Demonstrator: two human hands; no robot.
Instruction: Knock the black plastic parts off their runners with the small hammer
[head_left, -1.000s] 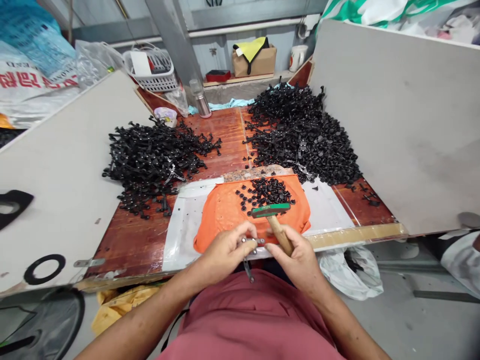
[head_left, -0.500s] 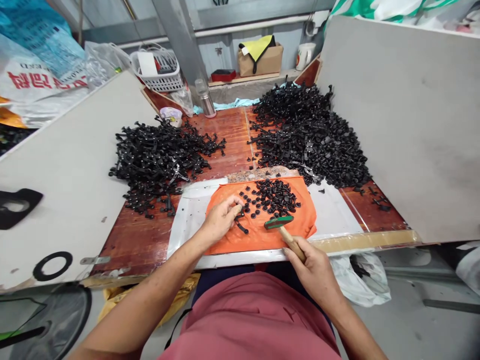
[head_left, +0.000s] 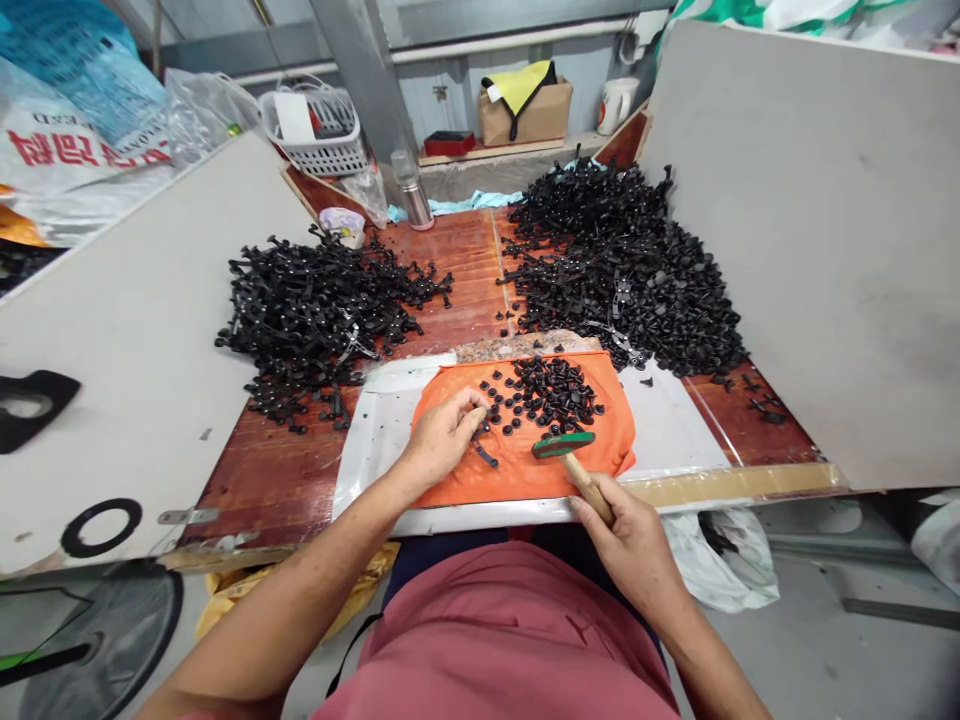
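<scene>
My right hand (head_left: pixel 626 525) is closed round the wooden handle of a hammer (head_left: pixel 564 446) with a green head, which hangs above the near right part of an orange cloth (head_left: pixel 450 488). My left hand (head_left: pixel 448 437) is over the cloth's left side, thumb and fingers pinched together. Under those fingertips a black strip-shaped part (head_left: pixel 486 455) lies on the cloth. Whatever is inside the pinch is too small and hidden to name. Just beyond the hammer head is a heap of small black round-headed studs (head_left: pixel 556 392), with several strewn toward my left hand.
A pile of black strip parts (head_left: pixel 307 310) lies at left, and a larger pile of black parts (head_left: pixel 600 250) at right. Grey boards (head_left: pixel 810 250) wall both sides. A steel flask (head_left: pixel 414 195), a white basket (head_left: pixel 319 135) and a mug (head_left: pixel 616 105) stand at the back.
The hammer head has shifted slightly right and turned a little. My left hand stays in nearly the same place, still pinched over the strip part. The camera view has moved slightly.
</scene>
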